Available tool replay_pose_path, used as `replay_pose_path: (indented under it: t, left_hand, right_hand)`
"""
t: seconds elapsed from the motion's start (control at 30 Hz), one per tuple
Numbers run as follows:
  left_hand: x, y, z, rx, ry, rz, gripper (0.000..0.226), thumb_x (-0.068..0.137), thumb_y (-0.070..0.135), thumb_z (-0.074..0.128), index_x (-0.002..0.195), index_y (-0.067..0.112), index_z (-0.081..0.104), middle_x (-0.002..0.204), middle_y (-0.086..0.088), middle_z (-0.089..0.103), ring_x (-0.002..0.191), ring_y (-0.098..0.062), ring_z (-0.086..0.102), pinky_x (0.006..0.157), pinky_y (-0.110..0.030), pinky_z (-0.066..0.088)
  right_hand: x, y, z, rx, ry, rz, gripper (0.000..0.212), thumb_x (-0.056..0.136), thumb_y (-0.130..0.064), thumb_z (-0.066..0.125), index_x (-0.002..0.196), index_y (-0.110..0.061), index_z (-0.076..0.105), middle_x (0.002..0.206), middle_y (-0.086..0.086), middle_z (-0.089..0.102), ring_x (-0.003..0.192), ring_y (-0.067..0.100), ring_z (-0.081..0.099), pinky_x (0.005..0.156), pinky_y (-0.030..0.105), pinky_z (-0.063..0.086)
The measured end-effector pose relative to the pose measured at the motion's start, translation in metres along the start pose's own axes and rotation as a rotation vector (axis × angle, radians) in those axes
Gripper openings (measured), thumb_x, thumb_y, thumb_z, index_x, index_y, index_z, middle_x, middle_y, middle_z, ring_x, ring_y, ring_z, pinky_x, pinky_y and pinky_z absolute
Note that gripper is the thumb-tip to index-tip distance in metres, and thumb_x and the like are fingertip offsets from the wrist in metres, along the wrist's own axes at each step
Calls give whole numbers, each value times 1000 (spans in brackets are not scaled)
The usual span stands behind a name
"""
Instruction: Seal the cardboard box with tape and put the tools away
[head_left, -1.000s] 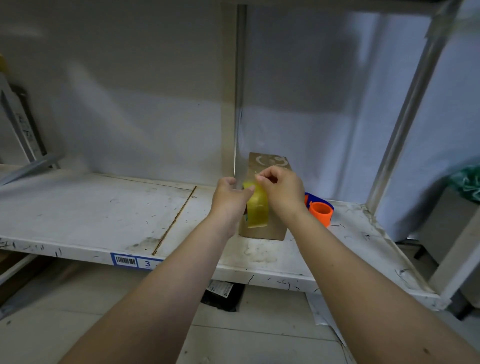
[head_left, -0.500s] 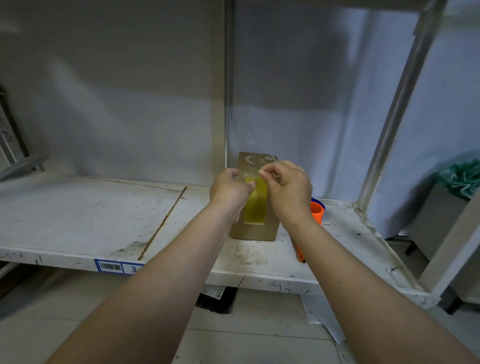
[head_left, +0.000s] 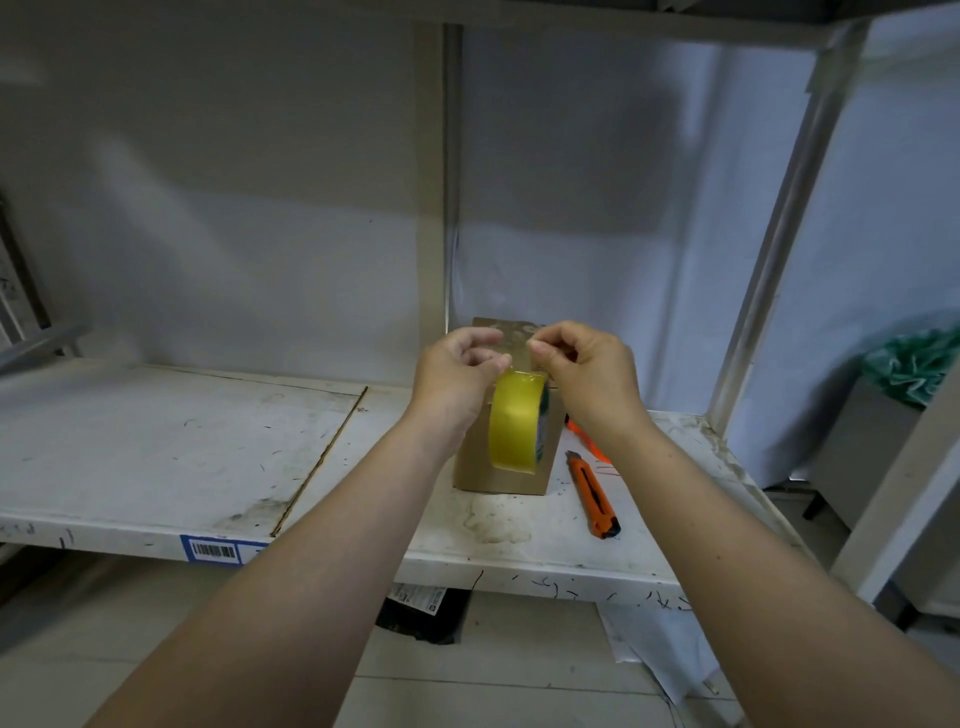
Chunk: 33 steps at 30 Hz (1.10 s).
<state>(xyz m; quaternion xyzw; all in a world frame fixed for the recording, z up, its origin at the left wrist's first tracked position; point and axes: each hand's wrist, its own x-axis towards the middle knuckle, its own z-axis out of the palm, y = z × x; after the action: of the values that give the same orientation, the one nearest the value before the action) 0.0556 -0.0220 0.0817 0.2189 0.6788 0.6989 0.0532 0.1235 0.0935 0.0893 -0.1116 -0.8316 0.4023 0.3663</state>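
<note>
A small brown cardboard box (head_left: 498, 480) stands upright on the white shelf (head_left: 182, 447), against the back wall. In front of it hangs a yellow tape roll (head_left: 514, 426), edge-on to me. My left hand (head_left: 457, 379) grips the roll at its upper left. My right hand (head_left: 587, 374) pinches thumb and forefinger at the roll's top, where a thin clear tape end shows between the hands. An orange utility knife (head_left: 592, 493) lies on the shelf just right of the box. The box's top is mostly hidden behind my hands.
An orange object (head_left: 584, 439) peeks out behind my right wrist. A metal post (head_left: 774, 234) rises at the shelf's right rear. A barcode label (head_left: 213, 550) marks the front edge. A black packet (head_left: 421, 616) and papers lie on the floor below. A green bag (head_left: 914, 364) sits far right.
My right hand has slid from the roll's face up to its top and now pinches there. The roll shows fuller below both hands, and the utility knife has come into view.
</note>
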Motion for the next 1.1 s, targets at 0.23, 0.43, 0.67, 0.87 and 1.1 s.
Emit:
replay_pose_path:
  t: [0.23, 0.43, 0.67, 0.87, 1.1]
  left_hand:
    - [-9, 15, 5, 91, 64, 124, 32, 88, 8, 61, 106, 24, 40, 68, 3, 60, 76, -11, 62, 78, -21, 43]
    - [-9, 18, 1, 211, 57, 204, 22, 91, 5, 53, 94, 23, 42, 69, 0, 53, 68, -6, 55, 67, -24, 42]
    - [-3, 16, -2, 227, 53, 197, 21, 90, 5, 56, 86, 24, 64, 78, 6, 59, 84, -14, 60, 79, -26, 51]
    - [-4, 15, -4, 250, 25, 124, 15, 87, 7, 63, 90, 19, 70, 81, 5, 63, 87, -15, 61, 88, -30, 52]
    - [-6, 19, 2, 408, 46, 132, 6, 83, 12, 68, 80, 17, 69, 68, 8, 59, 70, -9, 55, 67, -20, 45]
  right_hand:
    - [-3, -2, -3, 62, 16, 66, 37, 86, -23, 67, 120, -17, 53, 83, -1, 70, 84, 10, 65, 87, 30, 52]
    - [-3, -5, -6, 46, -59, -26, 18, 91, -11, 56, 92, -25, 46, 87, 8, 64, 83, 23, 62, 70, 32, 50]
    - [2, -2, -4, 96, -121, -36, 18, 92, -11, 57, 103, -22, 67, 92, -12, 64, 89, 4, 60, 75, 13, 46]
    - [0, 0, -4, 67, -109, 8, 18, 88, -15, 64, 105, -17, 71, 90, -7, 66, 85, 5, 60, 79, 18, 50]
    - [-1, 1, -1, -92, -93, 13, 9, 89, -19, 62, 83, -24, 65, 77, -14, 61, 86, 14, 61, 83, 36, 53]
